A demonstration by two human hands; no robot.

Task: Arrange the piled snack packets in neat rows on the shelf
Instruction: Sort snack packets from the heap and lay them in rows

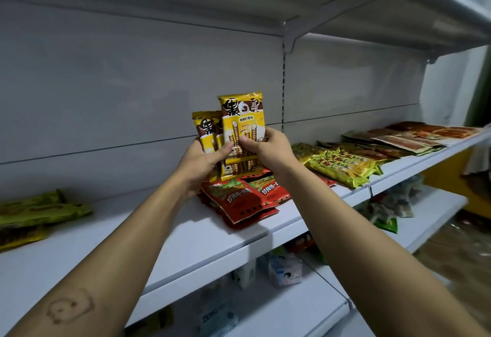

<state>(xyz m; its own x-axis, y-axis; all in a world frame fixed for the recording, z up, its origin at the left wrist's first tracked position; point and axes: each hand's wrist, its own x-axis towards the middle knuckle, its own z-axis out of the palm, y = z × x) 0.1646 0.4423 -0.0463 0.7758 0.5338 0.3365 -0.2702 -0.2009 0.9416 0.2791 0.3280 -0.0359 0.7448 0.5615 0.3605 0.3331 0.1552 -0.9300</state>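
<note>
The white shelf (186,243) took up most of the view. There was a good stretch of bare board between the green packets (39,211), cut off at the left edge, and the red packets (239,201) piled mid-shelf near the front lip. Further right sat the yellow-green packets (342,166), then flat reddish packets (414,137), pretty blurry. Both forearms came up from the bottom corners and met over the red pile. The left hand (202,161) gripped a small bunch of yellow packets (206,129) upright, thumb across the front, fingers hidden behind. The right hand (268,148) pinched the front yellow packet (243,124), thumb on its face, holding it slightly higher than the rest. Stuff on the lower shelf (292,307) was too smeared to make out.
</note>
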